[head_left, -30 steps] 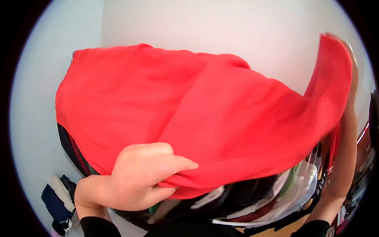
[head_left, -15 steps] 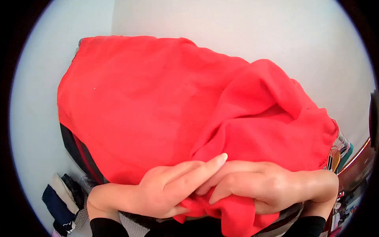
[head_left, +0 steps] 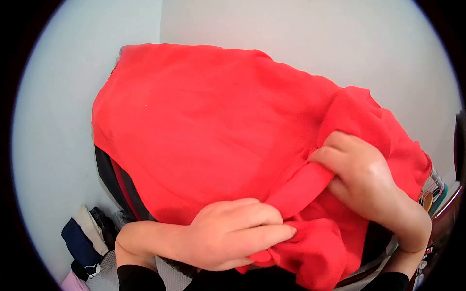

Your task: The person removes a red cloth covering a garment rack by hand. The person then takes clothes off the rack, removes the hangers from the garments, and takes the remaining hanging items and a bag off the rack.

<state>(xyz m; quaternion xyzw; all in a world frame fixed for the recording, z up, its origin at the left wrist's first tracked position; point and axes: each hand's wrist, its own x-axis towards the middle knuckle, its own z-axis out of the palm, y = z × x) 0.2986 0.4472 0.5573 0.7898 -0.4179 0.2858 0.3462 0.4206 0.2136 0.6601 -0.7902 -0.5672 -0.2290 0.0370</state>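
A large red cloth (head_left: 204,126) is draped over a row of hanging clothes and fills the middle of the view. Near its front edge, my left hand (head_left: 238,233) is closed on the fabric, thumb pointing right. Higher and to the right, my right hand (head_left: 359,169) pinches a fold of the same cloth. A stretched strip of fabric runs between both hands. Bunched red folds hang below and right of my left hand. Dark garments (head_left: 116,182) show beneath the cloth at the left.
Folded clothes (head_left: 85,242) lie in a pile at the lower left on a grey textured surface (head_left: 104,274). Hanger ends (head_left: 437,182) stick out at the right, beside a brown edge (head_left: 444,213). Pale walls (head_left: 310,34) stand behind and left.
My right hand came from the far right to beside my left hand, then moved up and right with a fold. The cloth's raised right end has come down and lies bunched.
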